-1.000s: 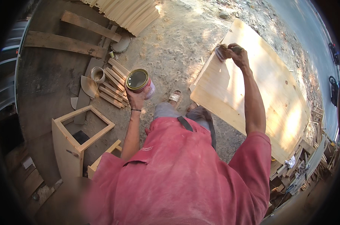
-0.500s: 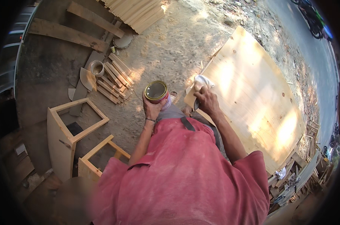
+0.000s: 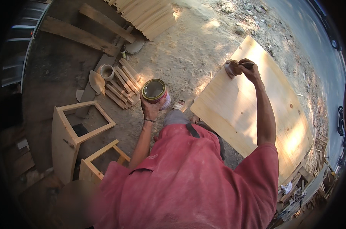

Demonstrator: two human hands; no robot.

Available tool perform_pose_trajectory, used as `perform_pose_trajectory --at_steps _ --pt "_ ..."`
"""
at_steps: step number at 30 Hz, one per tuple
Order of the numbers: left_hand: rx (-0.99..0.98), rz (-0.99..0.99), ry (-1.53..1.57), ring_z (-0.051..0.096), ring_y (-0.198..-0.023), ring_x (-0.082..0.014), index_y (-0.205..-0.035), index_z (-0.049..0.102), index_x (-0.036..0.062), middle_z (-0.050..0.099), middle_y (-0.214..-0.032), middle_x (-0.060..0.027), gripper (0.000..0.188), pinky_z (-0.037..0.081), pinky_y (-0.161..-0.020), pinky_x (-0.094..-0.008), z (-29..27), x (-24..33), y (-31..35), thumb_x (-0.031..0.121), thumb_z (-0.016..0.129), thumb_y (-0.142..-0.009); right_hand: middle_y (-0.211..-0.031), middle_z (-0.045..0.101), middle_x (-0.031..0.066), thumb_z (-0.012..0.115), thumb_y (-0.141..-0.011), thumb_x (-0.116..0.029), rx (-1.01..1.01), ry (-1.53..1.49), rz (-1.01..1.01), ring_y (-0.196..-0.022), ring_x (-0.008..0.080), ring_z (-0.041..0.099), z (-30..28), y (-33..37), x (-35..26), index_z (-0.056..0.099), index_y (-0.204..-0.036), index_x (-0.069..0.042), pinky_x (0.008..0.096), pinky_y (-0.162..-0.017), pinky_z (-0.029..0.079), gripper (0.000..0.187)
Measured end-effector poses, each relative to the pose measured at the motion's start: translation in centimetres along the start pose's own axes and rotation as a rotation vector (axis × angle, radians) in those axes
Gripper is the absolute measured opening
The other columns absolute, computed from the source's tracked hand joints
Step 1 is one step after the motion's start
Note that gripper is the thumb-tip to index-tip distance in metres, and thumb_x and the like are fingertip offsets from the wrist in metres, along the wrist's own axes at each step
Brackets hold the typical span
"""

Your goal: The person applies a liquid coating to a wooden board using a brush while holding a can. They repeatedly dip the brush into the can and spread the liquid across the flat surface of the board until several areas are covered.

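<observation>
Here, has at the far left a wooden box frame point(image 3: 64, 141) with a rectangular opening, and just beside it a second wooden frame point(image 3: 100, 151), partly hidden by the red shirt point(image 3: 188, 175). Farther ahead, has a rounded board point(image 3: 97, 82) near a small pot point(image 3: 106, 71), and next to the pot a loose stack of wooden strips point(image 3: 123, 81). In the middle, holds a round can point(image 3: 156, 93) in the left hand point(image 3: 150, 109), mouth upward, with fingers point(image 3: 144, 104) wrapped around the side in a firm grip. Cannot tell what lies inside. Wears a dark wristband point(image 3: 149, 120) below that hand. Stands on dusty ground point(image 3: 196, 57), between the frames and a pale wooden panel point(image 3: 238, 107) lying broad face up on the right. Reaches over the panel with the right hand point(image 3: 252, 72), fingers bent and gripping a blurred brown tool point(image 3: 232, 69) against the surface near the left edge. Cannot tell whether brush or cloth. Has past the near right corner a heap of scrap wood point(image 3: 304, 174), and farthest right a grey road point(image 3: 327, 80).
</observation>
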State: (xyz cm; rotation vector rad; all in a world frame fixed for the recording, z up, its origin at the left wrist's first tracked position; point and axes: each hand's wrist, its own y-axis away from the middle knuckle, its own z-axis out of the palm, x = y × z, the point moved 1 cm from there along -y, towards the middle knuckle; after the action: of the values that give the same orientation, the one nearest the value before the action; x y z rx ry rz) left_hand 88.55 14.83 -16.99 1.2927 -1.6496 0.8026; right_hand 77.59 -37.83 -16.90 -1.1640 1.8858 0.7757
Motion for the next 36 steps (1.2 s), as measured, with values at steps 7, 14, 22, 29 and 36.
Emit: perform_pose_trajectory --at_steps 7,14,22,29,36 --pt "0.105 -0.115 -0.040 0.057 -0.126 -0.0302 -0.149 0.030 0.0028 0.054 -0.138 -0.0170 0.114 0.047 -0.106 -0.0433 -1.7 -2.3 5.2 0.040 0.096 -0.064 -0.107 0.069 0.0108 0.069 -0.089 -0.020 0.298 0.683 0.093 -0.090 0.0315 0.071 -3.2 -6.0 -0.1 0.073 -0.109 -0.022 0.0415 -0.078 0.057 0.020" --pt "0.095 -0.196 -0.021 0.057 -0.125 -0.0268 -0.148 0.032 0.0014 0.055 -0.138 -0.0165 0.108 0.048 -0.106 -0.0413 -0.1 -3.8 8.9 0.029 0.096 -0.066 -0.099 0.063 0.0109 0.067 -0.082 -0.009 0.106 0.904 -0.118 -0.082 0.0328 0.069 3.7 -0.8 -1.1 0.071 -0.092 -0.019 0.0462 -0.071 0.058 0.014" --pt "0.050 -0.116 -0.015 0.057 -0.126 -0.0341 -0.149 0.029 0.0008 0.054 -0.137 -0.0212 0.118 0.048 -0.105 -0.0445 2.7 -2.4 4.7 0.045 0.096 -0.063 -0.098 0.062 0.0116 0.068 -0.079 -0.012 -0.202 0.696 -0.303 -0.084 0.0291 0.068 16.0 15.1 -8.6 0.072 -0.086 -0.015 0.0433 -0.066 0.056 0.008" --pt "-0.042 -0.034 0.088 0.058 -0.123 -0.0327 -0.149 0.029 0.0008 0.055 -0.135 -0.0196 0.117 0.050 -0.102 -0.0447 3.7 1.7 1.4 0.047 0.095 -0.064 -0.093 0.066 0.0112 0.076 -0.080 -0.012 -0.368 0.172 -0.090 -0.085 0.0302 0.068 13.5 17.4 -9.6 0.075 -0.097 -0.017 0.0384 -0.076 0.055 0.018" --pt "-0.078 -0.004 0.029 0.059 -0.124 -0.0287 -0.151 0.027 0.0030 0.055 -0.137 -0.0170 0.111 0.050 -0.104 -0.0426 3.1 2.1 3.2 0.031 0.095 -0.068 -0.093 0.072 0.0070 0.074 -0.087 -0.015 -0.094 -0.153 0.076 -0.085 0.0136 0.064 0.1 6.2 -0.1 0.068 -0.112 0.001 0.0302 -0.077 0.052 0.031"
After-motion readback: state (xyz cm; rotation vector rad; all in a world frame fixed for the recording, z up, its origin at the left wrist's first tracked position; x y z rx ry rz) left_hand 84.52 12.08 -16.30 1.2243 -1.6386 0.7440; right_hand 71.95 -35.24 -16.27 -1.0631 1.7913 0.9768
